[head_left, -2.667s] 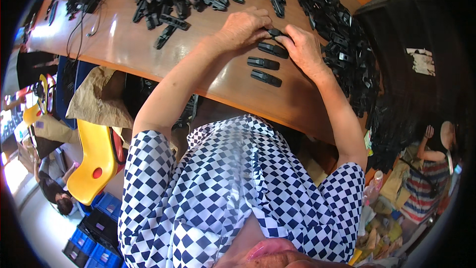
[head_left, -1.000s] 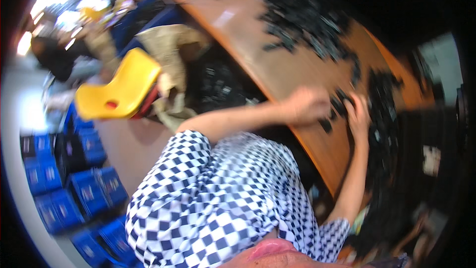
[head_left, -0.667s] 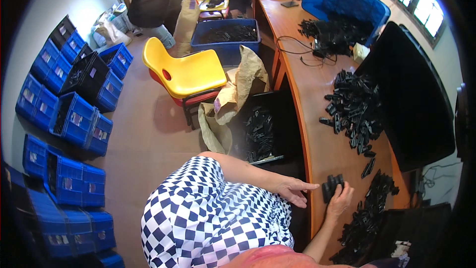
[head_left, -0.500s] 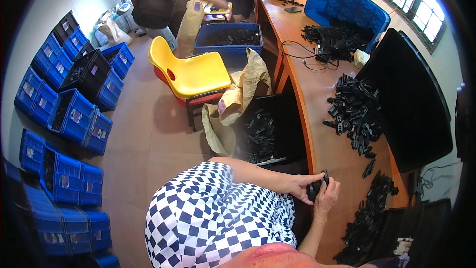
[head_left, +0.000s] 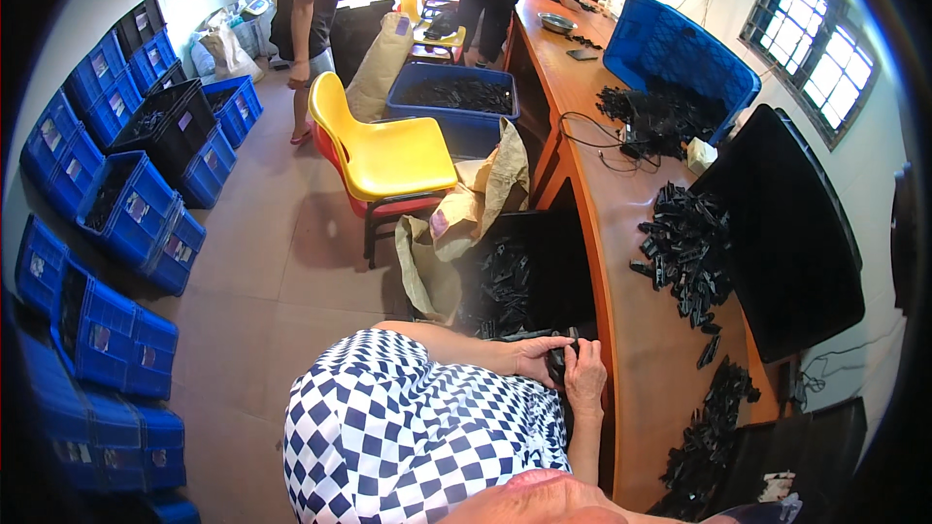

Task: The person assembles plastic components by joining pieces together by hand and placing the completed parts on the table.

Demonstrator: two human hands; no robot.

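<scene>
My left hand (head_left: 537,359) is closed around a small black plastic part (head_left: 557,363), close to my checkered shirt at the table's near edge. Against the same part, from the other side, press the fingers of my right hand (head_left: 585,378). My fingers cover much of it, so its exact kind cannot be made out. On the table (head_left: 621,330) to the right lie a heap of black plastic pieces (head_left: 687,243) and a second, longer pile (head_left: 714,437) nearer to me. Beyond my hands, more black pieces (head_left: 505,281) lie in a dark container beside the table.
A yellow chair (head_left: 393,157) and an opened paper sack (head_left: 427,267) stand ahead. Blue crates (head_left: 126,344) are stacked along the left wall. A tipped blue crate (head_left: 680,49) spills black pieces onto the table. Two people (head_left: 309,19) are at the far end, one leaning over the table.
Both my hands have moved left, off the table's edge toward my body, still holding the black part. The far-left person's arm has dropped; the other person now leans over the table.
</scene>
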